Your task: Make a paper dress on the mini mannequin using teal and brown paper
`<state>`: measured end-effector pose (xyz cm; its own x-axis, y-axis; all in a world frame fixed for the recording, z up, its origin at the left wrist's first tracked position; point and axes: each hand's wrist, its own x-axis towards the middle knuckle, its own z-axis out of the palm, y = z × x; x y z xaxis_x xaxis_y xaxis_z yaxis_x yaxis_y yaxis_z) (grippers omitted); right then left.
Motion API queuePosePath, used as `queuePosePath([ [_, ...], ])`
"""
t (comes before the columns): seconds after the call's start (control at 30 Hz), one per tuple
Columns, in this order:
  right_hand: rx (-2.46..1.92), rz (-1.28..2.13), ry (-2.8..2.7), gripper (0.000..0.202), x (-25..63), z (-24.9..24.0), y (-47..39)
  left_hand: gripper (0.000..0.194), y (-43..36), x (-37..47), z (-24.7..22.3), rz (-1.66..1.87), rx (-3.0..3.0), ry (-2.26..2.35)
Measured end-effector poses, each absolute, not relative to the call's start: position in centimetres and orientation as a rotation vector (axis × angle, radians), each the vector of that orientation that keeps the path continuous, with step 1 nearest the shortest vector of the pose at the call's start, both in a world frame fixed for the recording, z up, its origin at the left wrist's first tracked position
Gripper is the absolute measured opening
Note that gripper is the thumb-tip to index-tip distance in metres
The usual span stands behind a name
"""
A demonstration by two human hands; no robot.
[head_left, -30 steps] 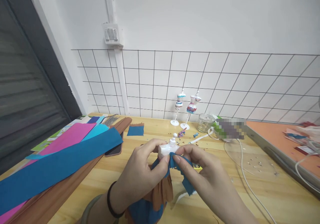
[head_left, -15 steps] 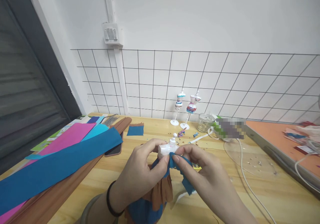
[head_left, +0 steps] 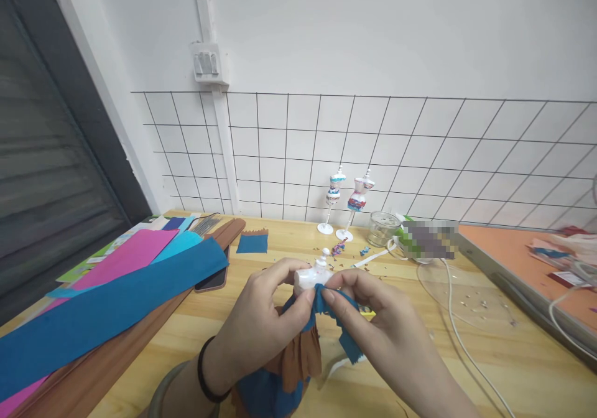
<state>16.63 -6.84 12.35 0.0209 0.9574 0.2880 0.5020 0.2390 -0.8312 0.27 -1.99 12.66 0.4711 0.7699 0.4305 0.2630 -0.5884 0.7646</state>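
Note:
A small white doll mannequin [head_left: 308,278] stands in front of me, dressed in a brown and blue skirt [head_left: 275,393] with brown pleats at the waist. My left hand [head_left: 268,318] is closed around its torso, thumb pressed on the chest. With thumb and index finger, my right hand [head_left: 373,312] pinches a blue fabric strip [head_left: 349,343] against the mannequin's upper chest. The strip has zigzag-cut edges, and its loose end hangs below my right fingers. My fingers partly hide the bodice.
Two mini mannequins on stands [head_left: 334,197] are at the back by the wire grid. To the left lie blue fabric [head_left: 140,306], pink fabric [head_left: 135,256] and a phone [head_left: 212,281]. A glass jar [head_left: 383,228], white cable [head_left: 459,331] and orange board [head_left: 504,262] lie right.
Almost nothing differs. Both hands keep the same hold on the mannequin and the blue strip, with only a slight shift of the fabric at the chest.

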Motion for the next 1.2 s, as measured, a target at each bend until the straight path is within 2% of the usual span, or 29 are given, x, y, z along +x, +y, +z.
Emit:
queuePosePath([
  [1.2,-1.346,0.621,-1.551,0.022,16.19,12.44,-6.91,0.015,-2.28,0.13,13.26,0.915,2.094,0.904],
])
